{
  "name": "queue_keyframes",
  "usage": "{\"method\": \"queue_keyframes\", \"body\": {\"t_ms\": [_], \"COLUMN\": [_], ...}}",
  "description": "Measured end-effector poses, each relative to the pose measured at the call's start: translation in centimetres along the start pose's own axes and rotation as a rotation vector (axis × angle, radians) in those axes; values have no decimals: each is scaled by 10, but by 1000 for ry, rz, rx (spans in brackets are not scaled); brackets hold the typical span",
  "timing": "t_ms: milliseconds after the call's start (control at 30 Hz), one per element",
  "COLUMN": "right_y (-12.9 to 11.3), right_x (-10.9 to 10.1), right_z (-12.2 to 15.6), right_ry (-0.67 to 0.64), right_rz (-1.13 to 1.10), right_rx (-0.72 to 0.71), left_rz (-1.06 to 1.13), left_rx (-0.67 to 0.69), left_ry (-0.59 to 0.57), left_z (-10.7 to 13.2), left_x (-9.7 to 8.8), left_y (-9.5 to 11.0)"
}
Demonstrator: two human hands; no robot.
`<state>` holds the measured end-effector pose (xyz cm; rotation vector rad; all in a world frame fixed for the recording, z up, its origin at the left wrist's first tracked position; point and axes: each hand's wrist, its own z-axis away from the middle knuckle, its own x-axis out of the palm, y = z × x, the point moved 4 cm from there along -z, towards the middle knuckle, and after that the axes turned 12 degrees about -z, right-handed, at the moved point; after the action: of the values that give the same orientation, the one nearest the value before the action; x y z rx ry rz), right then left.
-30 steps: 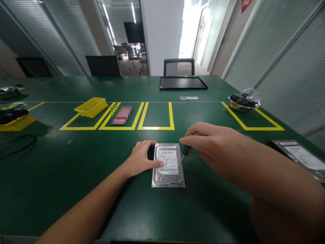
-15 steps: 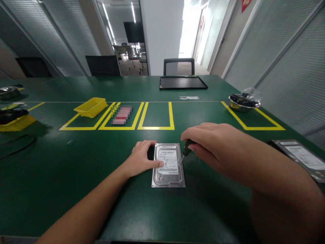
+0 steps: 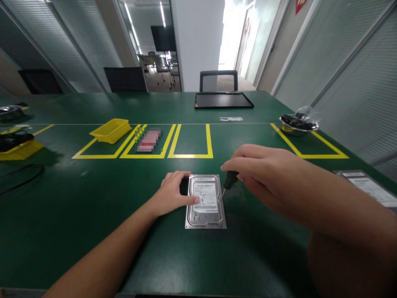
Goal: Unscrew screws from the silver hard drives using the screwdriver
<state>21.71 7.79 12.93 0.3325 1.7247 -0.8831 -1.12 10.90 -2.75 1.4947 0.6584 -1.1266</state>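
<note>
A silver hard drive (image 3: pixel 206 217) with a white label lies flat on the green table in front of me. My left hand (image 3: pixel 173 192) grips its left side, the thumb resting on the label and the fingers at the far left corner. In my right hand (image 3: pixel 263 171) is a screwdriver (image 3: pixel 230 181) with a dark handle, held tilted. Its thin shaft slopes down to the drive's right edge, and the tip meets the metal near the notch there. Whether the tip sits in a screw is too small to tell.
A second hard drive (image 3: pixel 370 186) lies at the right, partly behind my forearm. Farther off are a yellow tray (image 3: pixel 111 130), a blurred pink item (image 3: pixel 149 140), a metal bowl (image 3: pixel 298 125) of dark parts and a black flat panel (image 3: pixel 223 101). A black cable (image 3: pixel 27 180) lies left.
My right hand has shifted slightly upward and turned around the screwdriver handle, showing more of it. The screwdriver tip, the hard drive and my left hand stay in place.
</note>
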Motion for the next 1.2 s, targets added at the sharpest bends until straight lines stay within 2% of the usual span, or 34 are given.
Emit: {"method": "queue_keyframes", "body": {"t_ms": [367,900,1200], "right_y": [-2,3,1], "right_x": [0,-2,-1], "right_z": [-4,-1,-3], "right_ry": [71,30,68], "right_rz": [33,0,78], "right_rx": [-9,-37,6], "left_rz": [-11,-8,-22], "left_rx": [5,3,5], "left_ry": [2,-5,1], "left_z": [-1,-1,-1], "left_x": [1,0,0], "left_y": [0,0,2]}}
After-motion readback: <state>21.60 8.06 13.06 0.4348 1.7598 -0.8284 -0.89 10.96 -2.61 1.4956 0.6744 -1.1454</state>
